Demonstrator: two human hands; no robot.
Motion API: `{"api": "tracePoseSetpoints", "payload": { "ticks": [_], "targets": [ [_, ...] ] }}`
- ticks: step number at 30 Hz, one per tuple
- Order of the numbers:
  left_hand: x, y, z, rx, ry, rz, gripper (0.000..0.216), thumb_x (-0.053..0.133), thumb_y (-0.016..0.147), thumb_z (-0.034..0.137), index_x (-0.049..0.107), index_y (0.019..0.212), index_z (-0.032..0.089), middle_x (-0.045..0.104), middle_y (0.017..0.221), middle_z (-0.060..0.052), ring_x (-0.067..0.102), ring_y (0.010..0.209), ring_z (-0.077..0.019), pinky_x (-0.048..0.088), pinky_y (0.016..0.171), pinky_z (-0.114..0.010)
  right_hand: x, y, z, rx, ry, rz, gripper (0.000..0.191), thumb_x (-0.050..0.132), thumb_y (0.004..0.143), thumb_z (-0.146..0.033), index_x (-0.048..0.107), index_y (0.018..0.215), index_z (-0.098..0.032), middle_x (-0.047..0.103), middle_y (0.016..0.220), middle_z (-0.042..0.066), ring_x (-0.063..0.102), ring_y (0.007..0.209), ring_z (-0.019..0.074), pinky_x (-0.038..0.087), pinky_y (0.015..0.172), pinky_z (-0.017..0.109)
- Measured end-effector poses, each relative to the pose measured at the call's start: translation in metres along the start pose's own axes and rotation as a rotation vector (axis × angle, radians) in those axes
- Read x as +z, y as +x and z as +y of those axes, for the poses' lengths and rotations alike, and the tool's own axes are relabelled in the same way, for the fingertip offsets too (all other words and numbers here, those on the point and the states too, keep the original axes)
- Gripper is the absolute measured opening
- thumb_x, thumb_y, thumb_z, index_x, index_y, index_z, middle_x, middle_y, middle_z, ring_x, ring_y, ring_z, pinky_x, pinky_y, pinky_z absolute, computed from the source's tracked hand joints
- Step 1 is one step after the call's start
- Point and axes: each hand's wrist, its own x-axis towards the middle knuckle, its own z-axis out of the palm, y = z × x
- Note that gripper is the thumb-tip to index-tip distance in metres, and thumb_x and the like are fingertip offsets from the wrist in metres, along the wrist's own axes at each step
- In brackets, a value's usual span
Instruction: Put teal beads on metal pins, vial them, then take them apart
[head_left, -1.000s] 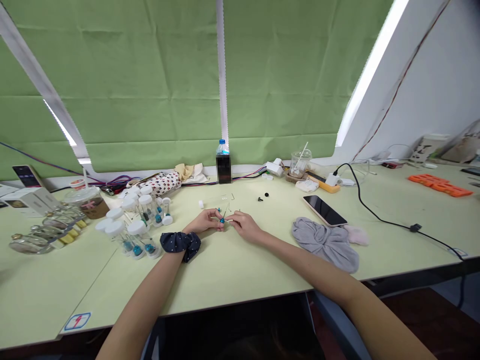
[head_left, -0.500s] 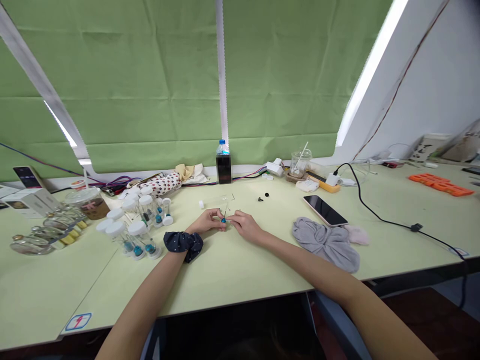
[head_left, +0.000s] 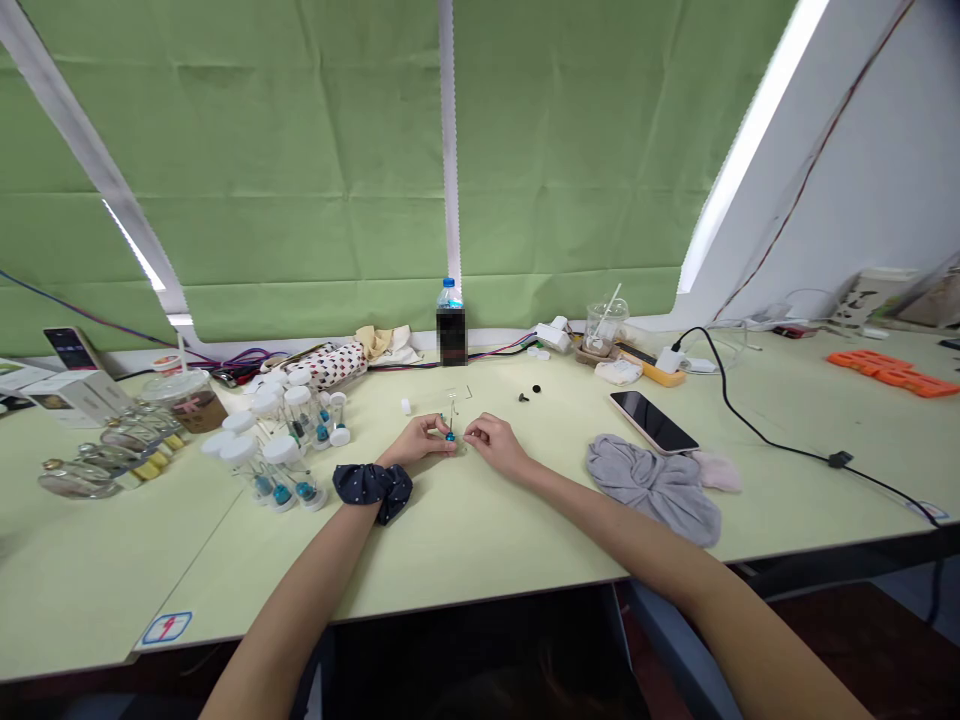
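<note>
My left hand (head_left: 421,440) pinches a small blue bead-like piece (head_left: 450,436) with a thin dark stem that stands upright from it. Just to the right, my right hand (head_left: 496,445) is closed at the fingertips, a small gap away from the blue piece. Whatever those fingertips hold, if anything, is too small to make out. Beyond the hands lie a small white cap (head_left: 406,406) and a thin L-shaped metal piece (head_left: 469,392). A small dark screw-like part (head_left: 523,398) and a black disc (head_left: 536,389) rest farther right.
Clear vials with white lids (head_left: 282,478) and blue pieces inside stand left of my left arm. Glass bottles (head_left: 82,478) are farther left. A phone (head_left: 652,421), grey cloth (head_left: 651,485) and black cable (head_left: 765,435) lie right. A water bottle (head_left: 451,335) stands behind.
My right fingertips have drawn a little away to the right from the blue piece, which stays in my left hand. The whole view has shifted slightly.
</note>
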Motion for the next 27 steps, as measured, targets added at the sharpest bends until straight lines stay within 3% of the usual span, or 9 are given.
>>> {"api": "tracePoseSetpoints", "payload": {
  "ticks": [10,17,27],
  "targets": [
    [0.019,-0.003,-0.006,0.104,0.062,0.166,0.041,0.08,0.057,0.033,0.049,0.077,0.015,0.065,0.072,0.0,0.067,0.065,-0.0161,0.053,0.061,-0.027,-0.005,-0.006,-0.003,0.066,-0.146,0.037,0.013,0.048,0.087,-0.024,0.059,0.083,-0.02,0.05,0.095,0.003,0.046,0.063,0.0099,0.038,0.062,0.024],
    [0.026,-0.006,-0.003,0.098,0.076,0.155,0.039,0.079,0.059,0.032,0.049,0.078,0.016,0.067,0.068,-0.001,0.066,0.063,-0.0163,0.049,0.059,-0.026,-0.003,-0.009,-0.007,0.017,-0.335,0.054,0.018,0.039,0.09,-0.021,0.056,0.083,-0.02,0.048,0.102,0.005,0.048,0.078,0.0146,0.032,0.056,0.024],
    [0.029,-0.007,0.0,0.1,0.104,0.143,0.038,0.078,0.06,0.034,0.048,0.077,0.017,0.065,0.064,0.0,0.067,0.063,-0.0175,0.048,0.057,-0.026,-0.003,-0.008,-0.004,0.004,-0.369,0.041,0.021,0.041,0.091,-0.023,0.057,0.078,-0.02,0.051,0.098,0.006,0.048,0.088,0.017,0.034,0.058,0.025]
  ]
}}
